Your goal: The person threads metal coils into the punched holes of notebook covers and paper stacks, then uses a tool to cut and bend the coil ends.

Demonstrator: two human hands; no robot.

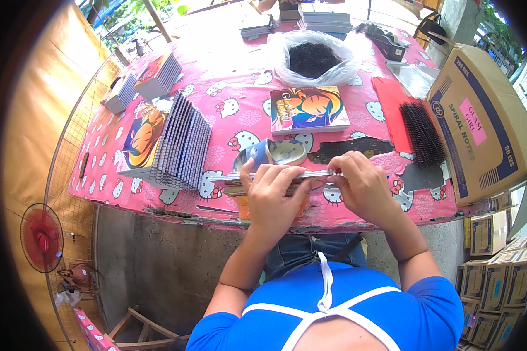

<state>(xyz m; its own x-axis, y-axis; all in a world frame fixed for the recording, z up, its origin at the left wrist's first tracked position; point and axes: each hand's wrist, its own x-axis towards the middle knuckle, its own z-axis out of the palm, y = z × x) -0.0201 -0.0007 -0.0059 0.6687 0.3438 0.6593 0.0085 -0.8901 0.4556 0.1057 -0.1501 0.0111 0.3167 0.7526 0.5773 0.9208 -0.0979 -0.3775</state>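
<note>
A notebook stands on its long edge at the table's near side, with its bound edge facing up. My left hand is closed round its middle, fingers over the far side. At the notebook's right end, my right hand pinches the edge with thumb and fingers. Whether those fingers also hold a coil wire is too small to make out. Just beyond my left hand lies a blue slipper-shaped thing with a patterned inside. Farther back rests a small pile of notebooks with an orange picture cover.
Stacked spiral notebooks stand at the left. Black binding coils lie at the right beside a large cardboard carton. A clear plastic bag holds black material. The pink tablecloth is torn along the front edge.
</note>
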